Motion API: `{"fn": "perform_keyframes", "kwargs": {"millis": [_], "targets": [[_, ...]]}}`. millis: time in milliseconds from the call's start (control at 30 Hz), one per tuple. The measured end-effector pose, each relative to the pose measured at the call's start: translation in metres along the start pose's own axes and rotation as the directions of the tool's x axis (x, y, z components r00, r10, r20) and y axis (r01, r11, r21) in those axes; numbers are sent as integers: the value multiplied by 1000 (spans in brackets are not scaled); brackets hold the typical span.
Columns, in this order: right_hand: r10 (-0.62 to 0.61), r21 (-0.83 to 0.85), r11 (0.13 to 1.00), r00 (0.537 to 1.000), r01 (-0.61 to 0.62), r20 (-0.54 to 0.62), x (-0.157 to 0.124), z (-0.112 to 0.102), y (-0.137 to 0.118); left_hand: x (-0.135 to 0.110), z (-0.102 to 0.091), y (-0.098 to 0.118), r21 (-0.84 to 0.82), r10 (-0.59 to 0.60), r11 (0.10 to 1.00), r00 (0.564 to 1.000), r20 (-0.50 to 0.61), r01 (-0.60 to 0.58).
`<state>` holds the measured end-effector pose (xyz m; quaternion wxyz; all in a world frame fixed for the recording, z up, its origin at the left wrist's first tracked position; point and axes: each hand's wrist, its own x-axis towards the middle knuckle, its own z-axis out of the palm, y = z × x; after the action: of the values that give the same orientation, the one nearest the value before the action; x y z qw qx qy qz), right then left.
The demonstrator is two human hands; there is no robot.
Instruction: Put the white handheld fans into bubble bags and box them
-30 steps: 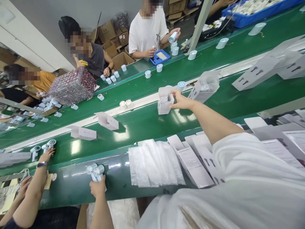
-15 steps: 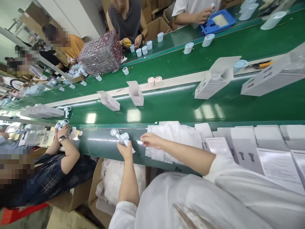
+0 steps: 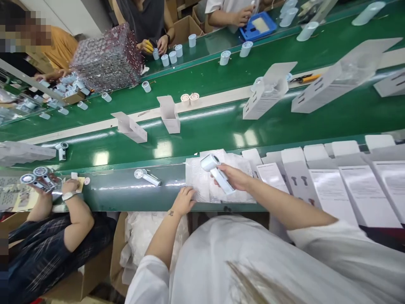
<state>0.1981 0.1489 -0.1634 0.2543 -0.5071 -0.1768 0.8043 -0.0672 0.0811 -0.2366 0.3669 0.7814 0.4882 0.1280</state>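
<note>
My right hand (image 3: 232, 175) is closed around the handle of a light-blue handheld fan (image 3: 225, 180), holding it tilted above a stack of translucent bubble-wrap bags (image 3: 196, 173). The fan's round head points up and left. At the near left corner of the stack, my left hand (image 3: 184, 200) has its fingers bent and pressed on the edge of a bag. A second handheld fan (image 3: 148, 177) lies on the worktop, left of the bags.
White boxes (image 3: 294, 169) with printed sheets line the worktop on the right. Open white boxes (image 3: 169, 116) stand on the green conveyor (image 3: 202, 126). On the left, a co-worker's hands (image 3: 70, 185) are near several fans. Below sits a carton of plastic bags (image 3: 142, 236).
The handheld fan has passed from my left hand to my right and now hangs over the bags. My left hand has moved right to the bags' edge. The view has shifted right.
</note>
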Motion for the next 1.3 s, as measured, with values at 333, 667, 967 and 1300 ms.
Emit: {"fn": "perform_keyframes", "kwargs": {"millis": [333, 667, 967, 1300], "targets": [[126, -13, 991, 921, -131, 369, -73, 7, 42, 17, -15, 50, -331, -181, 939, 955, -234, 97], [65, 43, 996, 951, -82, 301, -57, 9, 48, 2, -21, 92, -638, -449, 760, 808, -381, 121], [67, 154, 984, 985, -92, 156, -83, 19, 32, -6, -30, 134, 153, 208, 978, 772, -601, -145], [193, 348, 914, 978, -208, 77, -63, 23, 27, 13, -15, 157, -228, -121, 974, 849, -515, 0]]}}
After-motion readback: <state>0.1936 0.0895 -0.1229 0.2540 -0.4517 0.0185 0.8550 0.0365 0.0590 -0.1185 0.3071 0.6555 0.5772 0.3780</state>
